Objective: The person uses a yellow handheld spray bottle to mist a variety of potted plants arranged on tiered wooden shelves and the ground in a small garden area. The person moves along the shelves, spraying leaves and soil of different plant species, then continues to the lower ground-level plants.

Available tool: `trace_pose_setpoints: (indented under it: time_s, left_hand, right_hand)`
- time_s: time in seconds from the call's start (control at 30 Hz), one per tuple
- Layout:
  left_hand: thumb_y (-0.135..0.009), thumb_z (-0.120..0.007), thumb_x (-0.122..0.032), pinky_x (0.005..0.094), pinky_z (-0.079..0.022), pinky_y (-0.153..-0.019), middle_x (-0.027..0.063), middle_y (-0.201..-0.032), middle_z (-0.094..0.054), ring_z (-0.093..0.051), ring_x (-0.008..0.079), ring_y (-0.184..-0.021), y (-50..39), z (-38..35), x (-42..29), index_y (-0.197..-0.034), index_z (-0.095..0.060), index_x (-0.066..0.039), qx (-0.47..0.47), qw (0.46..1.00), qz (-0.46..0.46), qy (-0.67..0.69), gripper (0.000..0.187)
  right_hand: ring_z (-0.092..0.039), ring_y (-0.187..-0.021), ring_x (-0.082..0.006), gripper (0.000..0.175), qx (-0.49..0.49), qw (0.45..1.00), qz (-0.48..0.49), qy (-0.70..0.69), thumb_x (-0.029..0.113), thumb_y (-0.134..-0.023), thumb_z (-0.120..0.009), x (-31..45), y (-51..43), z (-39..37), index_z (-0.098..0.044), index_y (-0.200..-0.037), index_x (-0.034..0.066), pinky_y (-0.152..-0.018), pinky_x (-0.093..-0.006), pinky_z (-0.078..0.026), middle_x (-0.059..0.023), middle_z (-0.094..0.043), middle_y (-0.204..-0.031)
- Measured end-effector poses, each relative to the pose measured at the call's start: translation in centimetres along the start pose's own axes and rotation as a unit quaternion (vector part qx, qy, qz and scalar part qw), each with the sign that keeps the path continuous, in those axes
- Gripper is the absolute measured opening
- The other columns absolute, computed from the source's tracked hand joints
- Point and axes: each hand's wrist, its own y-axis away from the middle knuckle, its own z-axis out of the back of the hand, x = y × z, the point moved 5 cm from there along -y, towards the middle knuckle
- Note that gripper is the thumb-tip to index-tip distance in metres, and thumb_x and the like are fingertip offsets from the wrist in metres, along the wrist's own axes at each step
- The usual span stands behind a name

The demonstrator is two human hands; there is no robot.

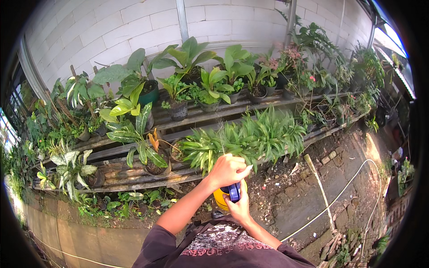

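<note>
A yellow bottle with a dark blue top [219, 200], which looks like a hand pump sprayer, is held upright in front of my body. My left hand [230, 171] is closed in a fist over its upper part, hiding what the fingers grip. Lower down, my right hand [240, 207] wraps the blue part, thumb on the near side. Faint streaks of spray rise beyond my left fist, over a row of spiky green leafy plants [241, 137] on the lower shelf.
Potted broadleaf plants [191, 55] fill the tiered shelf [130, 176] along a white block wall [134, 25]. A pale hose [335, 197] curves over the rubble-strewn ground at right, near a leaning pole [320, 187]. Paving [83, 234] lies at left.
</note>
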Motion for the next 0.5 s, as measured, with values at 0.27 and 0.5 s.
trace_pose_setpoints:
  time_s: [0.27,0.5]
  left_hand:
    - [-0.083,-0.074,-0.018,0.0362,-0.036,-0.051,0.0043,-0.052,-0.045,-0.043,0.0253,-0.046,0.8,1.4,-0.3,-0.049,-0.046,-0.008,-0.028,0.999,0.023,-0.014,0.045]
    - [-0.083,-0.073,-0.019,0.0351,-0.034,-0.052,0.0035,-0.052,-0.045,-0.042,0.0243,-0.046,0.0,0.5,-1.3,-0.049,-0.048,-0.008,-0.018,1.0,-0.009,-0.01,0.044]
  right_hand:
    - [-0.057,-0.115,-0.015,0.081,0.074,0.997,-0.024,-0.009,0.002,-0.078,-0.075,0.2,-0.9,1.6,-0.035,-0.149,-0.0026,-0.101,-0.0314,-0.044,-0.0114,-0.06,-0.126]
    - [-0.066,-0.103,-0.0174,0.083,0.06,0.998,-0.006,-0.035,0.009,-0.082,-0.073,-0.3,-0.6,2.2,-0.029,-0.151,-0.0028,-0.09,-0.0313,-0.051,-0.0153,-0.066,-0.116]
